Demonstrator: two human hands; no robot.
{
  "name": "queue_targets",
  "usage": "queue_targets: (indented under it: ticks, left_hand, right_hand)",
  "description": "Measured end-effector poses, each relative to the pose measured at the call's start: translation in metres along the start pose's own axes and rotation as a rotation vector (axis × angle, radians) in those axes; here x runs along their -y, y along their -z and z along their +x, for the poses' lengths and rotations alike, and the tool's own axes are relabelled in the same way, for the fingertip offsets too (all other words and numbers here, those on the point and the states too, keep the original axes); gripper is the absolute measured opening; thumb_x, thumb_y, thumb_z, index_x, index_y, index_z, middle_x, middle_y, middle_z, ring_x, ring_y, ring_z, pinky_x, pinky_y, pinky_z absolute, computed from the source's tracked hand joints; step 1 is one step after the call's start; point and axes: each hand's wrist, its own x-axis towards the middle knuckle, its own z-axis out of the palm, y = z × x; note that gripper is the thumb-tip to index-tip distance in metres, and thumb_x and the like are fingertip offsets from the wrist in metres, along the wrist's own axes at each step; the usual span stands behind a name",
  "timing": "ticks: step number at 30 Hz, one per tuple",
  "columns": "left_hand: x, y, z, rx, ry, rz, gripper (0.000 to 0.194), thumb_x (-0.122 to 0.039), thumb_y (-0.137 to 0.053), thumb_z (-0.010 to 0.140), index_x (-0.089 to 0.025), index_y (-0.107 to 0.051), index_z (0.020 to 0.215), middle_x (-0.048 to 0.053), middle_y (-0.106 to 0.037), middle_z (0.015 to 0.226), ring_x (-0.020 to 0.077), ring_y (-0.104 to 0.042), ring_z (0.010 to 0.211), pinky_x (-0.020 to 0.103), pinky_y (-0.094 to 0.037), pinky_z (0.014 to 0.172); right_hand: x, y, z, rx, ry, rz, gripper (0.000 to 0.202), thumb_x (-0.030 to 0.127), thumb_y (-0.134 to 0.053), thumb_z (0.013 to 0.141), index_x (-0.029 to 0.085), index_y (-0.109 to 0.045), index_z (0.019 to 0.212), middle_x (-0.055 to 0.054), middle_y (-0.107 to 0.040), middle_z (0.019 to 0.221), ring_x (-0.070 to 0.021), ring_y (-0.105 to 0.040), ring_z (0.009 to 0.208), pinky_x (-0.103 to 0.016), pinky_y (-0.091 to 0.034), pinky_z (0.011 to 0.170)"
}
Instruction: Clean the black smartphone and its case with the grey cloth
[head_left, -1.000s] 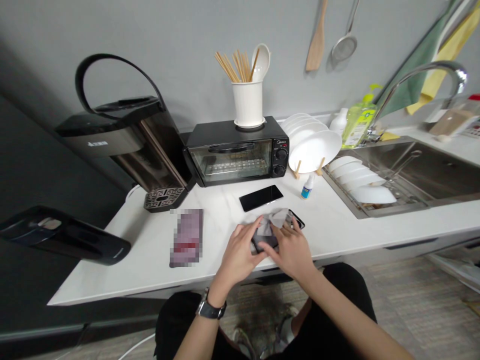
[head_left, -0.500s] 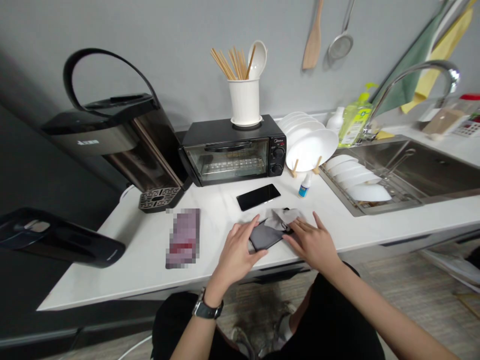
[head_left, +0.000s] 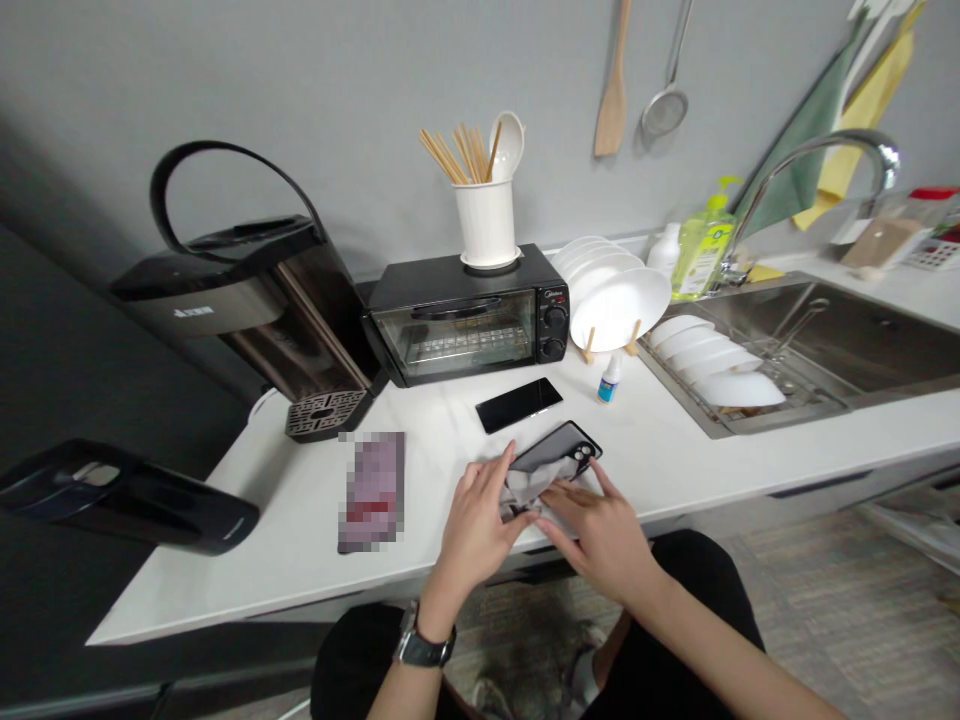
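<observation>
A dark phone case with a camera cutout (head_left: 551, 445) lies on the white counter near its front edge. My left hand (head_left: 480, 525), with a watch at the wrist, grips the case's left end between thumb and fingers. Under the fingers of my right hand (head_left: 596, 530) a crumpled grey cloth (head_left: 536, 482) is pressed on the case's lower left part. Just behind lies a black phone (head_left: 519, 404), screen up. A small white and blue bottle (head_left: 609, 382) stands to the right of that phone. Left of my hands is a flat purple item (head_left: 375, 490), blurred by pixels.
A toaster oven (head_left: 465, 315) carries a white utensil cup (head_left: 486, 220). On the left are a dispenser (head_left: 255, 310) and a dark cylindrical device (head_left: 135, 500). White plates (head_left: 619, 305) stand in a rack beside the sink (head_left: 862, 350).
My right hand has moved left along the case with the cloth, uncovering the camera end. My left hand stays on the case. The whole view has shifted slightly.
</observation>
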Motion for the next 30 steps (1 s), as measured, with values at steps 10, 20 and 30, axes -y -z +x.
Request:
queue_targets:
  ticks: [10,20,30]
  left_hand:
    - [0.005,-0.002,0.008,0.009,-0.039,-0.08,0.093,-0.02,-0.073,0.087,-0.031,-0.024,0.165,0.007,-0.06,0.145,0.029,-0.05,0.124,0.047,-0.043,0.11]
    - [-0.001,-0.003,0.005,-0.032,0.008,-0.029,0.095,-0.03,-0.077,0.087,-0.03,-0.023,0.165,0.008,-0.06,0.145,0.0308,-0.049,0.126,0.049,-0.041,0.11]
    - [0.002,-0.004,0.008,-0.026,-0.048,-0.023,0.092,-0.018,-0.07,0.084,-0.027,-0.027,0.164,0.008,-0.061,0.144,0.0295,-0.051,0.123,0.047,-0.043,0.109]
  right_hand:
    - [0.007,-0.024,0.035,-0.098,-0.065,-0.164,0.035,0.048,-0.053,0.105,0.018,-0.069,0.097,-0.014,-0.077,0.099,-0.0314,-0.071,0.105,-0.057,-0.031,0.12]
    - [-0.027,0.011,0.01,-0.005,0.001,-0.139,0.033,0.045,-0.045,0.109,0.023,-0.07,0.108,-0.008,-0.079,0.11,-0.024,-0.074,0.102,-0.053,-0.03,0.12]
    - [0.011,-0.026,0.033,-0.074,0.019,-0.172,0.04,0.054,-0.052,0.104,0.019,-0.072,0.103,-0.011,-0.078,0.102,-0.0265,-0.071,0.104,-0.045,-0.042,0.112]
